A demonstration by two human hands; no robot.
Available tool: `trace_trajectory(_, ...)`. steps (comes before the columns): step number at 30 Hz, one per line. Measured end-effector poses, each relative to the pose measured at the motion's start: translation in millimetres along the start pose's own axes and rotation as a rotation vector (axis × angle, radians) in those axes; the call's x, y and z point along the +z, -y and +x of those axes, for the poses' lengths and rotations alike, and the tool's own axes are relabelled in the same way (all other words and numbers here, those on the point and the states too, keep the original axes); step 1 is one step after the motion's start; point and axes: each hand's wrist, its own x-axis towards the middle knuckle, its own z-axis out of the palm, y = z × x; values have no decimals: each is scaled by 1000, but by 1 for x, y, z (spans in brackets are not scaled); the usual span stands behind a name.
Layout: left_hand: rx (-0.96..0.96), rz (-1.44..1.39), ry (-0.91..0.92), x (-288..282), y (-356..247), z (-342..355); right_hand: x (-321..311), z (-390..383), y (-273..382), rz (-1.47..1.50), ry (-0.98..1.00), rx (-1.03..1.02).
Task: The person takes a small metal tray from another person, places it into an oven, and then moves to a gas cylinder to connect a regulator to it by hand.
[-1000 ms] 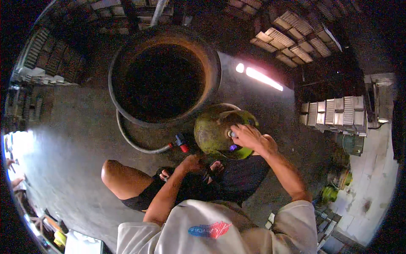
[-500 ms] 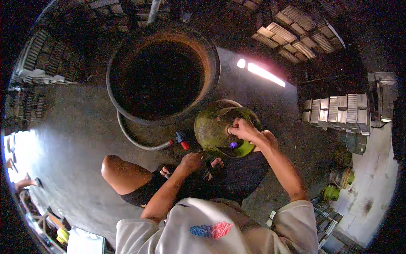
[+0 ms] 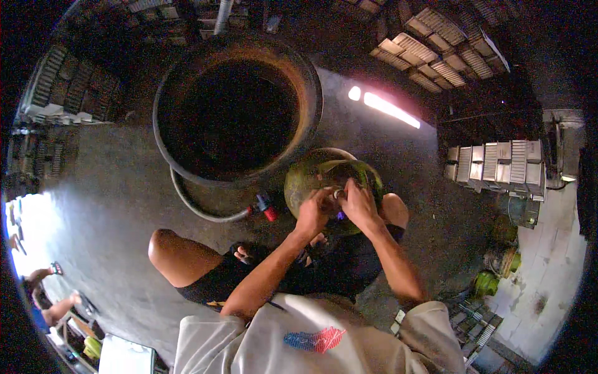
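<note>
A green gas cylinder stands between my legs, partly hidden by my hands. My left hand and my right hand meet over its top, fingers bent in at the pale round valve. The right fingers pinch at the valve's right side, while the left fingertips press in from its left. Whether a small part lies between the fingers I cannot make out. Just below the valve shows a small purple piece. On the floor to the left lies a blue and red gas regulator on the end of a grey hose.
A large round stove drum with a dark opening stands just beyond the cylinder. Stacks of metal trays line the right side. More green cylinders stand at the lower right. Another person's legs show at the far left.
My left hand has risen from my lap to the cylinder's top and joined my right hand at the valve. At the far left, more of another person's legs has come into view.
</note>
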Motion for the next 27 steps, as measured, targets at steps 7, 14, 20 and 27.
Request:
trace_trajectory(7,93,5,131,6,33,27,-5,1,-2,72,93,32)
trace_trajectory(14,147,112,146,7,34,27,-12,-7,-2,268,53,15)
trace_trajectory(20,449,904,136,6,-7,21,-62,-40,-25,41,-65,-10)
trace_trajectory(27,647,1439,212,13,-19,28,-64,-49,-78,458,-241,265)
